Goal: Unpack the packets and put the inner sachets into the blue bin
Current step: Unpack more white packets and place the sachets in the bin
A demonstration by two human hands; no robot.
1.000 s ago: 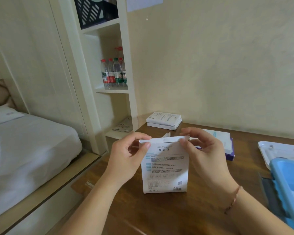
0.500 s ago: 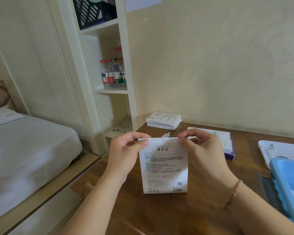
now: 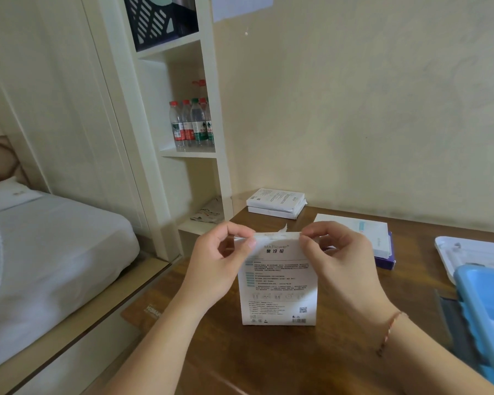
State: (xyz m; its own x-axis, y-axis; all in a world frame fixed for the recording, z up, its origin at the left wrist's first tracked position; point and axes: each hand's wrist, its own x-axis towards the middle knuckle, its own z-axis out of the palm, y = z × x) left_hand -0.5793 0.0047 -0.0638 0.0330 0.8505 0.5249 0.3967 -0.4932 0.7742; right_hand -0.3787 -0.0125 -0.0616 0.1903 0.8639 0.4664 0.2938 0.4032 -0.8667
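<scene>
Head view: I see my left hand point(image 3: 220, 259) and right hand point(image 3: 335, 259) each pinching a top corner of the white packet point(image 3: 278, 283), which stands upright on the wooden desk point(image 3: 283, 357) between them. Right of the grip, well apart, lies the blue bin point(image 3: 485, 315); beyond it, two stacked packets point(image 3: 275, 203) rest near the wall.

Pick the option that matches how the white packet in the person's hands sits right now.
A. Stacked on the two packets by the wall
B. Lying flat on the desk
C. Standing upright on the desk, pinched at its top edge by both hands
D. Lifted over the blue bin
C: the white packet stands on the desk, with the left hand and right hand pinching its top edge.
</scene>
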